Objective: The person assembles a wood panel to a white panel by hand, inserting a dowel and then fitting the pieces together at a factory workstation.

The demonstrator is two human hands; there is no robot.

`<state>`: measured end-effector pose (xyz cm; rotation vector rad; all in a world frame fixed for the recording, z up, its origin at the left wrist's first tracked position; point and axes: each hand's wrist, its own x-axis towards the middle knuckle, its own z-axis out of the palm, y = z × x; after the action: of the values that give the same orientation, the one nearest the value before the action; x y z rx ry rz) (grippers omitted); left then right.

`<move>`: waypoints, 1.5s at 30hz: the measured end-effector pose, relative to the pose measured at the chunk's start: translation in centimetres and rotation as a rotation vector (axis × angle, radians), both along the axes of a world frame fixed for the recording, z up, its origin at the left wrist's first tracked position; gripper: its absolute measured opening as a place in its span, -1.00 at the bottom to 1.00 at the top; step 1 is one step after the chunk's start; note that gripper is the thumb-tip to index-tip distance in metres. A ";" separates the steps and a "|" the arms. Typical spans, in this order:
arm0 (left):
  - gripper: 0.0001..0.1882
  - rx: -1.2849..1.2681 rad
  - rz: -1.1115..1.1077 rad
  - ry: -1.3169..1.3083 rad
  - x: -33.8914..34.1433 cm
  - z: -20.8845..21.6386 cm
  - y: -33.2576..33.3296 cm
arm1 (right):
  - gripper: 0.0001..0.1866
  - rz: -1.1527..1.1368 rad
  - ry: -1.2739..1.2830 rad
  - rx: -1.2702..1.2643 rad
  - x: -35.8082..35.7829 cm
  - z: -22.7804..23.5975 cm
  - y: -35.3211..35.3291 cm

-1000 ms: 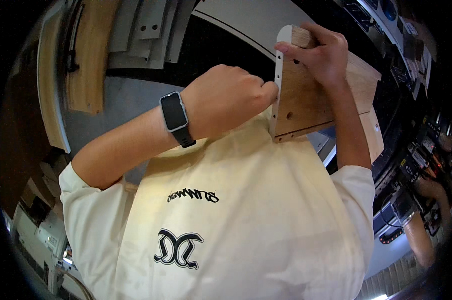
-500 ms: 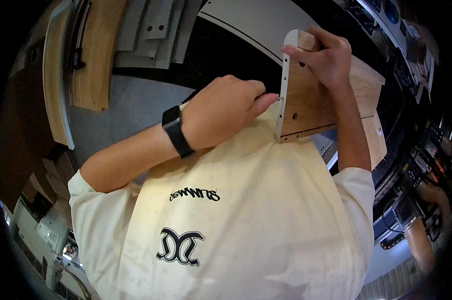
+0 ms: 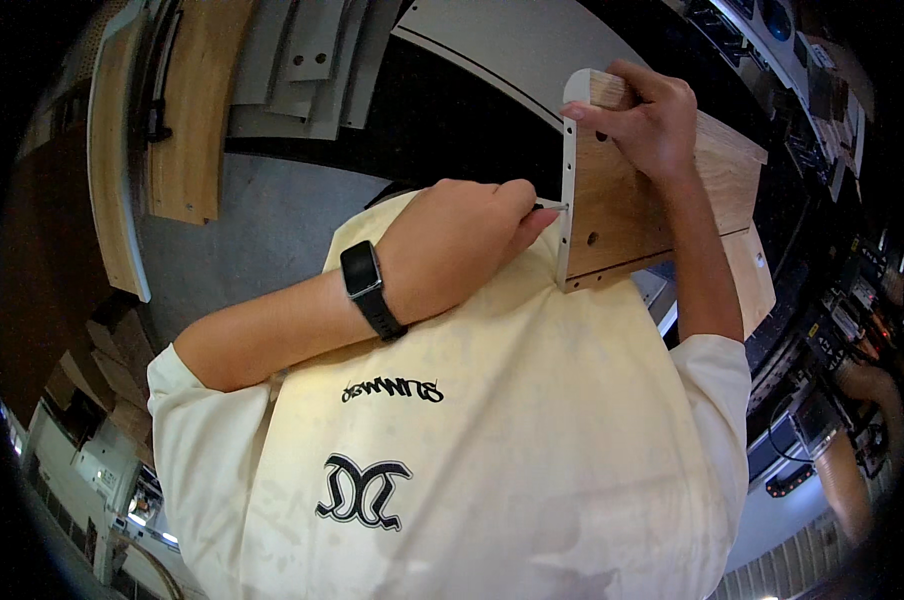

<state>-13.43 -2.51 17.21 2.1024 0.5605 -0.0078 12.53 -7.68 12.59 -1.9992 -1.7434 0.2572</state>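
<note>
My right hand [image 3: 660, 125] grips a wood-grain board [image 3: 627, 205] at its upper end, thumb over the near face and fingers around the back. The board stands on edge, its narrow white side facing left with a row of small holes, and its lower corner is against my shirt. In my left hand [image 3: 462, 235], which wears a black watch [image 3: 360, 270], the fingers are pinched on a slim tool [image 3: 554, 208] with a thin metal shaft. Its tip meets the white edge at about mid-height, by one of the holes. Most of the tool is hidden inside the fist.
Long wood-toned panels [image 3: 194, 110] and grey panels [image 3: 312, 50] with holes lie at the far left. A long white panel [image 3: 492, 50] extends behind the board. Equipment with cables [image 3: 822, 420] stands at the right, and cardboard-brown boxes [image 3: 122, 350] at the left.
My left wrist has turned and dropped a little, so the watch face shows more. The board has shifted slightly down, with the tool's tip staying at its white edge.
</note>
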 end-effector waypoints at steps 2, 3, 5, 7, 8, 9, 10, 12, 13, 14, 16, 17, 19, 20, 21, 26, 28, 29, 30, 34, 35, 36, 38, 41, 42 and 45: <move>-0.70 0.061 0.032 -0.035 -0.6 0.2 -0.6 | -0.26 0.009 -0.020 0.030 -0.2 0.3 0.2; -0.70 0.092 0.052 -0.054 -0.9 0.2 -0.7 | -0.27 -0.023 -0.006 0.004 -0.4 0.4 0.3; -0.71 0.165 0.000 -0.085 -0.9 0.3 -0.4 | -0.27 -0.086 0.023 -0.050 -0.7 0.4 0.5; -0.70 0.233 -0.073 -0.116 -0.8 0.5 0.4 | -0.28 -0.076 -0.003 -0.040 -0.7 0.1 0.5; -0.68 0.266 -0.122 -0.132 -0.5 0.7 1.3 | -0.28 -0.070 -0.015 -0.035 -0.6 -0.1 0.5; -0.67 0.296 -0.168 -0.148 -0.2 0.7 2.1 | -0.29 -0.082 0.002 -0.027 -0.5 -0.3 0.5; -0.66 0.312 -0.209 -0.126 0.0 0.6 2.8 | -0.30 -0.094 0.021 -0.018 -0.5 -0.4 0.6; -0.63 0.347 -0.291 -0.083 0.5 0.1 4.4 | -0.31 -0.108 0.026 0.012 -0.4 -0.3 0.6; -0.63 0.317 -0.294 -0.073 0.6 -0.4 4.8 | -0.32 -0.111 0.013 0.032 -0.3 0.0 0.6; -0.62 0.288 -0.298 -0.063 0.5 -1.0 5.0 | -0.32 -0.115 -0.001 0.053 -0.2 0.3 0.6; -0.65 0.189 -0.269 -0.031 0.3 -1.5 4.7 | -0.33 -0.034 -0.017 0.056 0.1 0.7 0.5; -0.65 0.158 -0.205 -0.032 -0.1 -1.9 4.1 | -0.34 0.007 -0.024 0.058 0.2 0.8 0.5; -0.66 0.089 -0.086 -0.045 -0.4 -1.8 2.4 | -0.33 -0.014 0.050 0.030 0.2 0.8 0.7; -0.69 0.109 -0.089 -0.075 -0.6 -1.5 2.0 | -0.33 -0.022 0.088 0.016 0.1 0.9 0.8; -0.69 0.150 -0.110 -0.065 -0.7 -0.7 1.8 | -0.35 -0.056 0.109 -0.031 -0.2 0.9 0.8; -0.70 0.315 -0.180 -0.021 -0.7 3.1 3.6 | -0.38 -0.036 0.082 0.113 0.4 0.1 0.5; -0.70 0.315 -0.136 -0.110 -1.3 3.4 5.4 | -0.39 -0.076 0.126 0.034 0.3 1.0 0.5; -0.71 0.257 -0.103 -0.110 -1.5 3.3 6.4 | -0.39 -0.098 0.148 -0.007 0.3 1.4 0.5; -0.71 0.273 -0.088 -0.119 -1.5 2.6 6.8 | -0.40 -0.070 0.138 0.022 0.4 1.3 0.5; -0.71 0.186 -0.062 -0.082 -1.1 1.8 6.4 | -0.45 -0.023 0.164 0.070 0.5 1.7 0.4; -0.71 0.174 -0.052 -0.120 -1.1 1.6 6.1 | -0.46 -0.026 0.187 0.066 0.3 2.0 0.5; -0.71 0.159 -0.042 -0.151 -1.1 1.4 6.0 | -0.47 -0.036 0.212 0.052 0.2 2.1 0.5; -0.71 0.167 -0.038 -0.182 -1.0 1.2 5.8 | -0.48 -0.054 0.262 0.025 0.1 2.2 0.7; -0.71 0.194 -0.050 -0.176 -0.8 0.9 5.7 | -0.46 -0.065 0.198 0.016 0.1 2.1 0.7; -0.71 0.179 -0.043 -0.173 -0.8 0.8 5.6 | -0.45 -0.075 0.197 0.011 0.1 2.0 0.8; -0.71 0.241 -0.047 -0.143 -0.7 0.6 5.0 | -0.43 -0.088 0.189 0.025 0.0 1.6 0.7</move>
<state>-14.11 2.44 17.79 2.3275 0.4435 0.1904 12.58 -6.94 14.14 -1.9593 -1.5315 0.3809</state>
